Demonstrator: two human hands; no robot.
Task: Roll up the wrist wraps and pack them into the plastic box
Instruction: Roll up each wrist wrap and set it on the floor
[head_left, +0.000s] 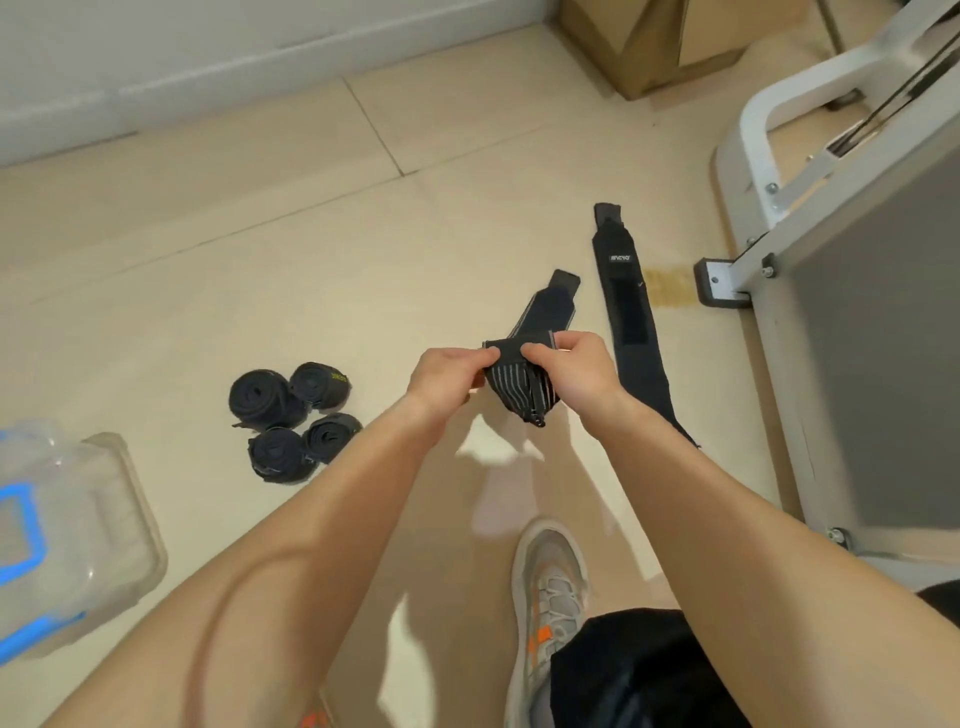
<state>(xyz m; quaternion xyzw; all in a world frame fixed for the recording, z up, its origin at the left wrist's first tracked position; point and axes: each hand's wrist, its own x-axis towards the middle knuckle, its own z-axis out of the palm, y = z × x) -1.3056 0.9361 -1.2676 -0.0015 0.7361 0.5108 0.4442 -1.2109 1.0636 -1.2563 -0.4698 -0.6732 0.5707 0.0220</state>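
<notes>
From the head camera, both hands meet over the beige tiled floor (208, 260), working one black elastic wrist wrap with thin pale stripes (519, 388). The left hand (451, 382) pinches the wrap's left side, fingers curled in against the thumb. The right hand (569, 373) grips the right side, fingers bent over the top edge of the partly folded band. The wrap's loose end runs up and away from the hands and lies on the floor. Just to its right, apart from it, a second long black wrist wrap with a small white logo (629, 312) lies flat and unrolled. To the left of the hands, four rolled black wrist wraps (267, 399) sit in a tight cluster on the floor, touching one another. Further left, at the picture's edge, stands the clear plastic box with blue trim (104, 519). A white metal equipment frame (769, 124) fills the right side, and a grey sneaker with orange accents (550, 582) shows below the hands.
</notes>
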